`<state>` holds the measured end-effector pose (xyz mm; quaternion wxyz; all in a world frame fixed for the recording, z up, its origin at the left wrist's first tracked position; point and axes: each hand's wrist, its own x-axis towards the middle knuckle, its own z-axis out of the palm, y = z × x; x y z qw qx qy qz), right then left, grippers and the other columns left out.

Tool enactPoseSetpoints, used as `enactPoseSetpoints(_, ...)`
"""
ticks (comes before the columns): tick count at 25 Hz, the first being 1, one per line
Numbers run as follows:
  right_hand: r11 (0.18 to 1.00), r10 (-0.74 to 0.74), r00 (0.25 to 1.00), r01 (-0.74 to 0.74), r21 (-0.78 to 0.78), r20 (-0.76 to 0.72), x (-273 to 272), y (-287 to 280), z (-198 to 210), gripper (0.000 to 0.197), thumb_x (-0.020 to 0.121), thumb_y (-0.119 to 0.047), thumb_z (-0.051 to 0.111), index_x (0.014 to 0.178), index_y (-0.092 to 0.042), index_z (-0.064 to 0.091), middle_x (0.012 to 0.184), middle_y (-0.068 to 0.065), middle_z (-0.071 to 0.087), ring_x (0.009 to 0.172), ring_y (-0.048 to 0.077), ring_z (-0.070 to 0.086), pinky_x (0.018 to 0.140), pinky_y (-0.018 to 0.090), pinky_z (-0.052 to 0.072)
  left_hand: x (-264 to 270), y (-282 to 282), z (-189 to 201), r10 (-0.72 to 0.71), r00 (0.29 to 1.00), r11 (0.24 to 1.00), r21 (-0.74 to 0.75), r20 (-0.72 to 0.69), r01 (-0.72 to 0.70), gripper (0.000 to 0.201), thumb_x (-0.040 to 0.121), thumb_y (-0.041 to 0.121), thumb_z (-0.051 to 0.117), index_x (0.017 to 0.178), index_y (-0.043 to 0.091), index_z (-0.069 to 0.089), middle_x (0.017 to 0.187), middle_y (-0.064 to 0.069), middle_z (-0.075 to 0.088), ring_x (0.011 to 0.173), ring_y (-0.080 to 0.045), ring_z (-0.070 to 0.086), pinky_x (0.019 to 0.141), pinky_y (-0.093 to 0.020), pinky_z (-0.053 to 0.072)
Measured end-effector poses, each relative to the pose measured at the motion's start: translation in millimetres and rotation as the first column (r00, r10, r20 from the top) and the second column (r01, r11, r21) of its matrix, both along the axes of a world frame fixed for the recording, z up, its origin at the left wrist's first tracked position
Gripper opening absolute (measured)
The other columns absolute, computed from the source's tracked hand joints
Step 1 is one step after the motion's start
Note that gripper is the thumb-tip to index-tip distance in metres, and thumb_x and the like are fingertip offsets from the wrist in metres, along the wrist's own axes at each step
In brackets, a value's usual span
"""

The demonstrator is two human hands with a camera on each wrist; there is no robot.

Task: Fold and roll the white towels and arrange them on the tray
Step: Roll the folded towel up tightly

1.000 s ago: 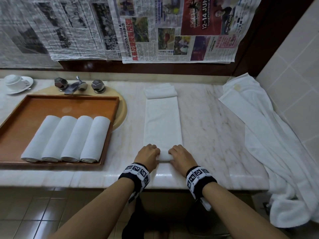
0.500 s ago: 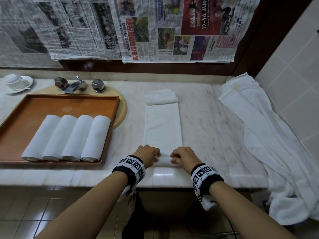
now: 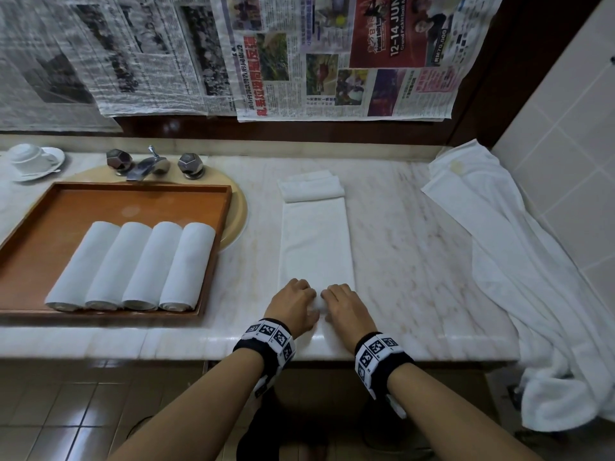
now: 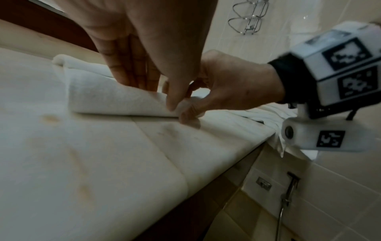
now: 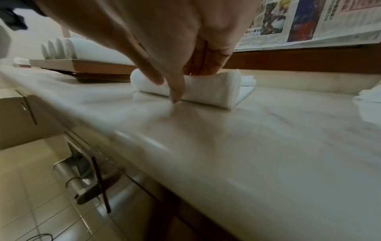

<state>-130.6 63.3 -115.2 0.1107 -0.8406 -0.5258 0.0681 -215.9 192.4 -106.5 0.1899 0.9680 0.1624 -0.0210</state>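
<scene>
We have the folded towel (image 3: 316,241) lying as a long strip running from the counter's (image 3: 416,247) near edge toward its back edge, with a small roll just begun at the near end; our left hand (image 3: 293,306) and right hand (image 3: 346,307) sit side by side on that roll, fingers curled over its top and thumbs tucked against its near side, so both pinch the roll itself; the wrist views show the thumbs low, at the marble. The risks, as we judge them: the roll is close to the near edge, so a slip backward could drag it off the counter; uneven pressure between the two hands could make it cone out at one end, and it would then not match the four rolled towels (image 3: 133,266) lying side by side toward the near right corner of the tray (image 3: 40,224); a loose first turn would leave a slack core; another folded towel (image 3: 311,189) lies touching the strip's far end near the back edge, and rolling into it could catch it; the large cloth (image 3: 519,261) draped over the counter's right end lies well apart.
</scene>
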Motion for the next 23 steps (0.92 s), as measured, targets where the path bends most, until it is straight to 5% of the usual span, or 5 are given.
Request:
enactPoseSetpoints(8, 0.991, 0.042, 0.999, -0.039, -0.131, 0.016, 13, 8, 7, 0.04, 0.07, 0.011, 0.06, 0.107, -0.005, 0.061, 0.105, 0.012, 0.06, 0.098, 0.032, 0.055, 0.082, 0.04, 0.045, -1, -2, -5, -0.078, 0.996, 0.992, 0.099, -0.033, 0.081, 0.026, 0.081, -0.007, 0.048, 0.102, 0.003, 0.059, 0.108, -0.013, 0.058, 0.102, -0.029, 0.05, 0.086, -0.031, 0.041)
enactPoseSetpoints(13, 0.994, 0.061, 0.998, -0.058, -0.092, 0.028, 9, 0, 1, 0.044, 0.048, 0.0, 0.085, 0.084, -0.015, 0.064, 0.082, 0.001, 0.062, 0.073, 0.02, 0.059, 0.061, 0.029, 0.05, -5, -3, -5, -0.099, 0.994, 0.988, 0.117, -0.043, 0.104, 0.03, 0.078, -0.008, 0.046, 0.104, 0.005, 0.056, 0.109, -0.011, 0.055, 0.103, -0.029, 0.048, 0.088, -0.031, 0.04)
enactPoseSetpoints(18, 0.979, 0.083, 0.992, -0.098, -0.179, -0.09, 23, 8, 11, 0.04, 0.086, 0.003, 0.052, 0.124, -0.011, 0.055, 0.12, 0.005, 0.055, 0.114, 0.024, 0.047, 0.098, 0.032, 0.036, -15, -11, -7, -0.063, 0.997, 0.996, 0.065, 0.054, 0.059, 0.021, 0.084, 0.007, 0.061, 0.105, 0.006, 0.06, 0.102, -0.009, 0.058, 0.096, -0.028, 0.055, 0.081, -0.033, 0.048)
enactPoseSetpoints(20, 0.972, 0.075, 0.982, -0.111, -0.207, -0.173, 26, 7, 13, 0.037, 0.09, -0.001, 0.048, 0.124, -0.013, 0.055, 0.12, 0.005, 0.055, 0.114, 0.024, 0.046, 0.097, 0.031, 0.036, -21, -13, -14, -0.049, 0.995, 0.998, 0.035, 0.087, 0.047, 0.023, 0.079, -0.001, 0.062, 0.101, 0.006, 0.062, 0.096, -0.009, 0.06, 0.09, -0.029, 0.057, 0.073, -0.032, 0.049)
enactPoseSetpoints(23, 0.987, 0.064, 0.99, -0.082, -0.141, -0.128, 17, 0, 9, 0.043, 0.086, 0.002, 0.047, 0.128, -0.009, 0.052, 0.122, 0.007, 0.052, 0.115, 0.026, 0.046, 0.097, 0.033, 0.038, -18, -12, -18, -0.05, 0.998, 0.999, -0.005, 0.047, 0.051, 0.028, 0.084, -0.003, 0.049, 0.11, 0.003, 0.059, 0.105, -0.011, 0.057, 0.097, -0.028, 0.05, 0.085, -0.033, 0.045)
